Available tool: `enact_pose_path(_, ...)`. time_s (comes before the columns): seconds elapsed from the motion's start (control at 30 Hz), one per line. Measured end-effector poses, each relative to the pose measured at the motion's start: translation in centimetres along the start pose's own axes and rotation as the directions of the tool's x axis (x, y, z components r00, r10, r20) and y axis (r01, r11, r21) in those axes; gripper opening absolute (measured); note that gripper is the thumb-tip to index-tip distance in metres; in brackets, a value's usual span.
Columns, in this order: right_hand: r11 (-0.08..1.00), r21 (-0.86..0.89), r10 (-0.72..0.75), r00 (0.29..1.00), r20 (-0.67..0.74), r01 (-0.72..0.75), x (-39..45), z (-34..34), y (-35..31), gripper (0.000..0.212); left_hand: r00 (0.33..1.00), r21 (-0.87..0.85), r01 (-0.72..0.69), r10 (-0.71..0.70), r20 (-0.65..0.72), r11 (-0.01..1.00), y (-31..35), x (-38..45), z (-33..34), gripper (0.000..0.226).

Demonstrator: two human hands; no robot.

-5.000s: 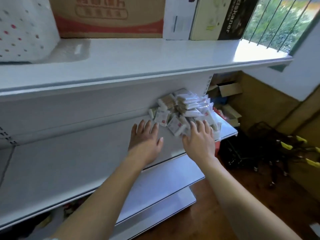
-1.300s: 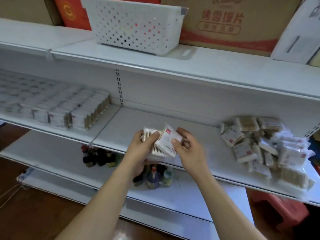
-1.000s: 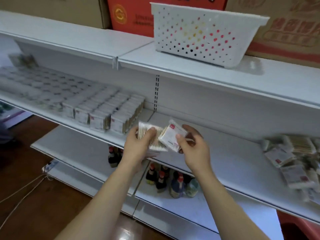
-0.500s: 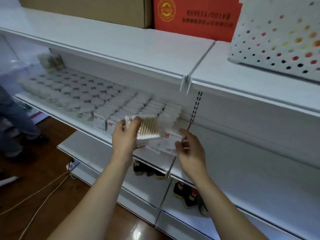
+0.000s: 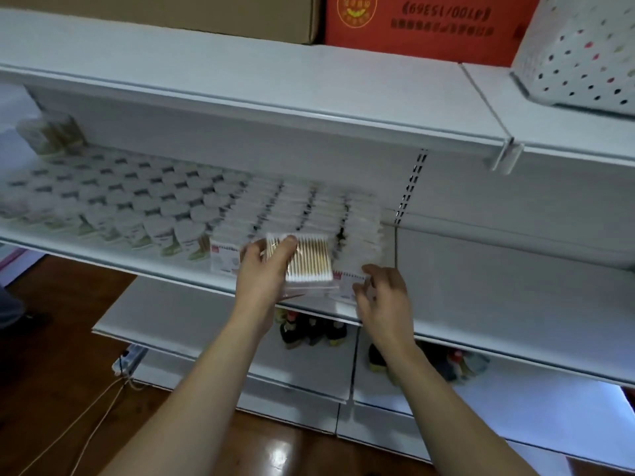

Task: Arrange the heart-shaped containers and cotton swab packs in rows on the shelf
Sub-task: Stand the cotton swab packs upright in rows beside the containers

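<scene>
White shelf (image 5: 498, 280), red box (image 5: 426, 25) with gold print, white basket (image 5: 577, 53) with coloured dots, tan-stemmed white-tipped swab pack (image 5: 309, 257)

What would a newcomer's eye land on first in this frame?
Probably the two hands at the middle shelf's front edge: the left hand holds a stack of cotton swab packs, the right hand pinches another pack beside it. Behind them run neat rows of packs and heart-shaped containers; a red carton sits on the top shelf.
</scene>
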State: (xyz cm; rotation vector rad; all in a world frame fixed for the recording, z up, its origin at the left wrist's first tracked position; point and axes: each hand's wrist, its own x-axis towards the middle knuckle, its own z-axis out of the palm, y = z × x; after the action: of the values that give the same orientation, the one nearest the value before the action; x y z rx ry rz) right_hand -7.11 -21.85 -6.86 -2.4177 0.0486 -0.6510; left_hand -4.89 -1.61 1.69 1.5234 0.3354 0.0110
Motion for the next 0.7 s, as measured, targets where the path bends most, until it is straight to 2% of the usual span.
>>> enact_pose_path(0.2,0.997,-0.079,0.019,1.000,-0.017,-0.020,-0.4,0.2,-0.8,0.040,0.995,-0.005,0.005,-0.004,0.097,1.000,0.3,-0.3,0.4,0.103)
enact_pose_path(0.3,0.997,-0.027,0.074,0.994,-0.079,-0.076,-0.5,-0.9,-2.0,0.042,0.989,-0.043,0.002,0.004,0.149,0.999,0.3,-0.3,0.9,0.098)
enact_pose_path(0.37,0.979,0.125,0.181,0.973,-0.143,-0.164,-0.7,-2.5,-3.5,0.035,0.982,-0.057,-0.010,0.020,0.186,0.998,0.2,-0.3,1.4,0.086)
enact_pose_path(0.4,0.944,0.240,0.259,0.959,-0.112,-0.227,-0.6,-3.3,-4.5,0.034,0.978,-0.059,-0.024,0.035,0.203,0.998,0.2,-0.3,1.8,0.080)
enact_pose_path(0.47,0.833,0.425,0.354,0.932,0.079,-0.353,-0.3,-4.7,-6.1,0.023,0.967,-0.068,-0.033,0.049,0.252,0.997,0.3,-0.8,2.7,0.072)
enact_pose_path(0.53,0.795,0.437,0.364,0.907,0.212,-0.421,-0.2,-5.6,-6.9,0.007,0.952,-0.078,-0.017,0.040,0.303,0.997,0.1,-1.1,3.9,0.056)
enact_pose_path(0.6,0.715,0.503,0.449,0.871,0.202,-0.485,-0.2,-6.6,-6.6,0.006,0.939,-0.120,0.048,-0.004,0.343,0.992,0.4,-1.6,4.8,0.032)
enact_pose_path(0.67,0.591,0.647,0.543,0.831,0.122,-0.481,0.0,-8.0,-5.3,0.019,0.924,-0.146,0.102,-0.039,0.381,0.984,0.4,-1.7,5.7,0.036)
enact_pose_path(0.7,0.602,0.669,0.557,0.830,0.038,-0.435,0.1,-8.7,-4.5,0.022,0.918,-0.150,0.118,-0.050,0.394,0.982,0.5,-1.8,6.2,0.041)
